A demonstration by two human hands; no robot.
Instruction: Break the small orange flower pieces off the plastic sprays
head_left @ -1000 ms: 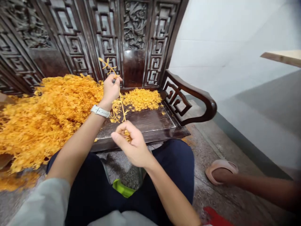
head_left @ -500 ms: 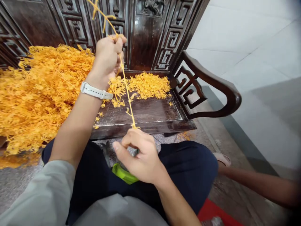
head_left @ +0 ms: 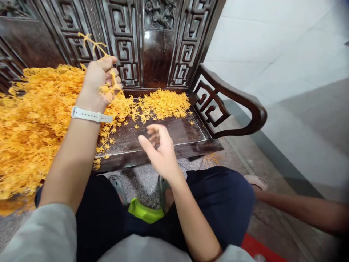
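Observation:
My left hand (head_left: pixel 100 80), with a white watch strap (head_left: pixel 91 115) at the wrist, is closed around an orange plastic flower stem (head_left: pixel 92 42). The stem's bare forked end sticks out above the fingers. Orange sprigs (head_left: pixel 120 103) with small spidery florets show below that hand; whether they all belong to the held stem I cannot tell. Over the bench seat's front edge, my right hand (head_left: pixel 163 153) is open, thumb apart and fingers loosely curled, with nothing visible in it. Beyond it lies a low pile of loose orange florets (head_left: pixel 167 104).
A large heap of orange sprigs (head_left: pixel 35 123) covers the left of the dark wooden bench seat (head_left: pixel 180 129). The carved back (head_left: pixel 158 54) rises behind, and a curved armrest (head_left: pixel 255 105) bounds the right. A bright green object (head_left: pixel 144 211) is between my legs. Another person's leg (head_left: pixel 294 209) extends at right.
The stem was stretched between both hands; now only my left hand holds it. My left hand has shifted left and down in view. My right hand has loosened and sits higher, over the bench edge.

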